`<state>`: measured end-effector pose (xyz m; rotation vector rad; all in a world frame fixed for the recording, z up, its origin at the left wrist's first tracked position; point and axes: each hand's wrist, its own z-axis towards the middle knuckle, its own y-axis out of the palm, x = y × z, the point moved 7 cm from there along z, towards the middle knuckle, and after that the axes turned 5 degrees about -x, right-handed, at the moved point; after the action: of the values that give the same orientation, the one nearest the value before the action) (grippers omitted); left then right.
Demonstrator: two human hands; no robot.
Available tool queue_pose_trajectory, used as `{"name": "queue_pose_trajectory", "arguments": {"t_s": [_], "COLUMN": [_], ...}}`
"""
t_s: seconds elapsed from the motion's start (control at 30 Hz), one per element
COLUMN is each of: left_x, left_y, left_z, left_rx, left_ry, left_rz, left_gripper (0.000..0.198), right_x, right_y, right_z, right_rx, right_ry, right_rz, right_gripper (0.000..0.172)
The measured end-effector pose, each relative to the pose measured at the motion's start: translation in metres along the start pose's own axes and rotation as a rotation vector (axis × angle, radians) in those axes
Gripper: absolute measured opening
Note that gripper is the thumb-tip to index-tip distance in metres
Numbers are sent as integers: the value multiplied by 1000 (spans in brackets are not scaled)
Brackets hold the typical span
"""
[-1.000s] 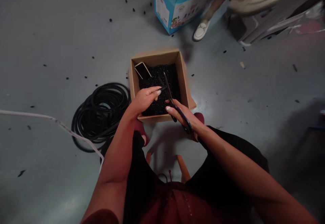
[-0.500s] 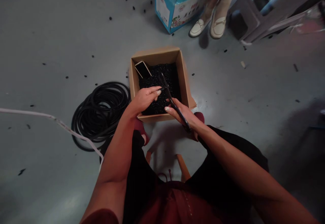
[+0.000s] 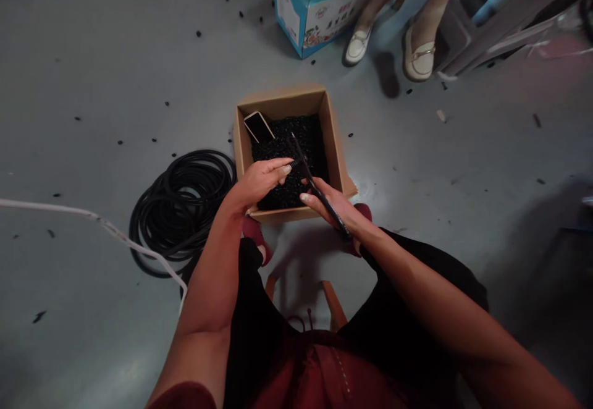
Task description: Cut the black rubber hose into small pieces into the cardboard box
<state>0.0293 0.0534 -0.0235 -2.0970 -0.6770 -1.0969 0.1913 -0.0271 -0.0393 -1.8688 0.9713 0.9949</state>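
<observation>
Left hand point(image 3: 259, 183) pinching a thin black tube point(image 3: 296, 163), right hand point(image 3: 331, 208) gripping long black scissors point(image 3: 319, 194) over a brown cardboard box point(image 3: 278, 101) of small black pieces point(image 3: 290, 143), black rubber coil point(image 3: 160, 242) left beside it.

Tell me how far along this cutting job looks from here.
Done: the cardboard box holds a deep layer of short black pieces, and more lie scattered on the floor. In hand: the left hand holds a black tube end at the blades of the scissors in the right hand. Left: a large coil of black tubing still lies uncut beside the box.
</observation>
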Motion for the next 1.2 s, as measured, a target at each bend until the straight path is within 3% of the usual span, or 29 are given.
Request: {"name": "queue_pose_trajectory", "arguments": {"t_s": [0.33,0.7,0.83,1.2], "left_x": [1,-7,-9,-16], "left_y": [4,7,10,11], "left_z": [5,11,13,18], "left_rx": [-5,-11,-57,-74], "left_ry": [-51,-66,-73,-90], "left_rz": [41,80,163,254], "left_gripper": [51,43,27,25], "right_x": [10,16,27,49], "right_y": [8,9,20,39], "right_z": [0,6,5,4], "right_rx": [51,40,28,26], "right_ry": [181,175,185,241], "right_rz": [30,-12,29,171], "right_gripper": [36,27,28,33]}}
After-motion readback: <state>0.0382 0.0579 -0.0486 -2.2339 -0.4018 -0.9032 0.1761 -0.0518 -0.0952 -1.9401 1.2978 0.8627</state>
